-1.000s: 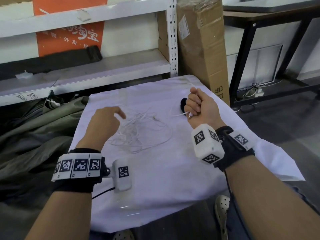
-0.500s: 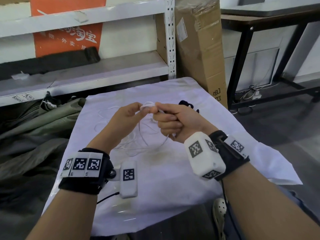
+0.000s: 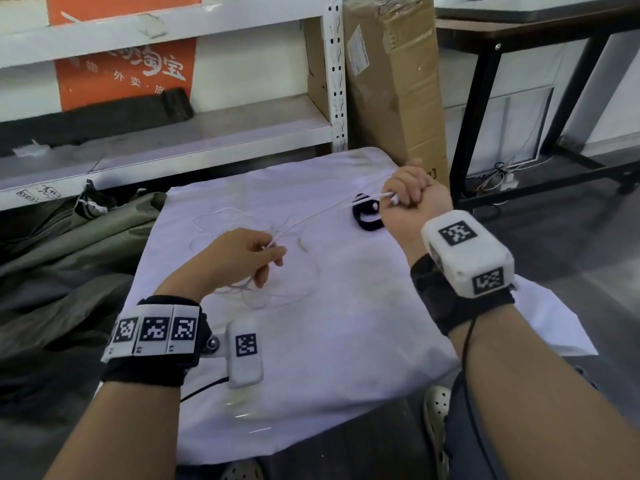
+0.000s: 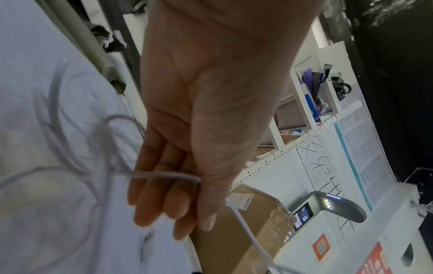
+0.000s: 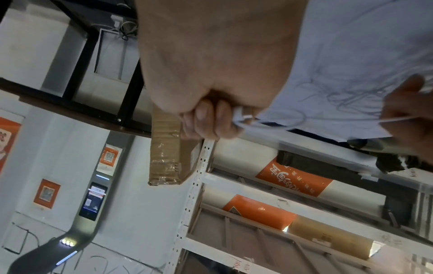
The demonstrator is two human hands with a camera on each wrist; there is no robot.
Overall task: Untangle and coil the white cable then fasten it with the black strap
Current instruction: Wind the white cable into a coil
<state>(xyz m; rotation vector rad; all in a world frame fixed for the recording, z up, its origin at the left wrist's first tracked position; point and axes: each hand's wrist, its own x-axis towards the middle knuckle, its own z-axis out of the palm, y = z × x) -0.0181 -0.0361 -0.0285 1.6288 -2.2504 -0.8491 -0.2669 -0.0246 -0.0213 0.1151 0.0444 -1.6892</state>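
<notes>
A thin white cable runs taut between my two hands above a table draped in white cloth. My right hand is a fist at the far right, gripping the cable's end with its plug. My left hand pinches the cable between thumb and fingers nearer the middle. More loose tangled loops lie on the cloth around and under the left hand. The black strap lies curled on the cloth just left of and below my right fist.
A white metal shelf with dark folded fabric stands behind the table. A tall cardboard box leans at the back right. Olive tarpaulin is heaped at the left. A black table frame stands at the right.
Half a second ago both hands met over the middle of the cloth. Since then the right fist pulled away to the far right and the left dropped back, drawing the cable taut.
</notes>
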